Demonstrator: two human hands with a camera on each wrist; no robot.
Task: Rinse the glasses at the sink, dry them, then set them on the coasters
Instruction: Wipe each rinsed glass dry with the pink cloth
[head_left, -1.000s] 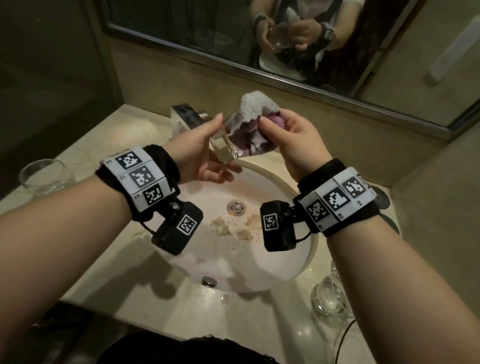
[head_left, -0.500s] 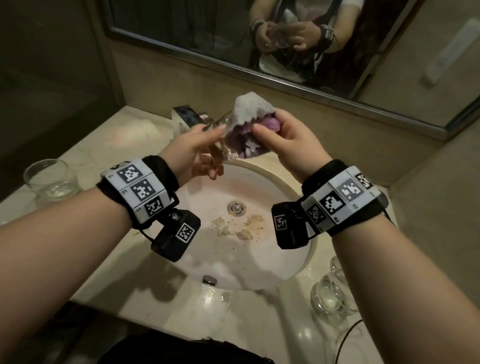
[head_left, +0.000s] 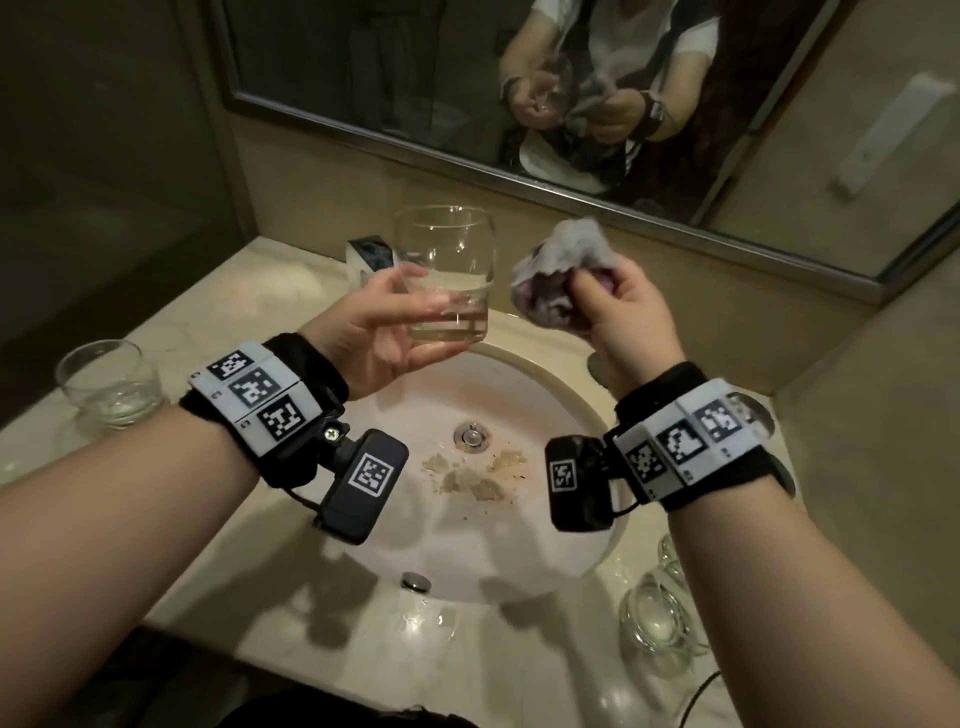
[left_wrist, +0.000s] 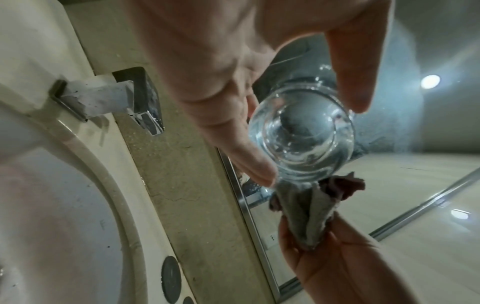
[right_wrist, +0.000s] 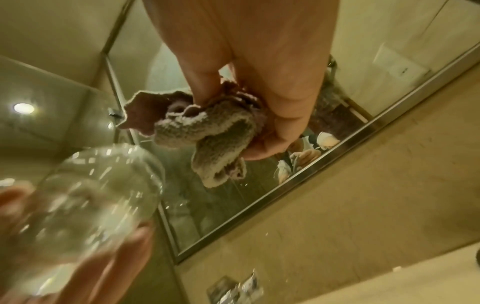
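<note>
Two hands are working above the sink (head_left: 545, 374): our left hand (head_left: 374, 332) is holding the clear glass (head_left: 447, 270) upright by its base, thumb and fingers (left_wrist: 249, 156) curled around it, at about 11 o'clock from the drain (head_left: 471, 435). At about 1 o'clock, just beside the glass but apart from it, our right hand (head_left: 623, 306) is clutching the bunched grey-and-purple cloth (head_left: 566, 270). We are seeing another glass (head_left: 106, 384) standing on the counter (head_left: 208, 322) at 9 o'clock and more glassware (head_left: 657, 623) at 4 o'clock.
</note>
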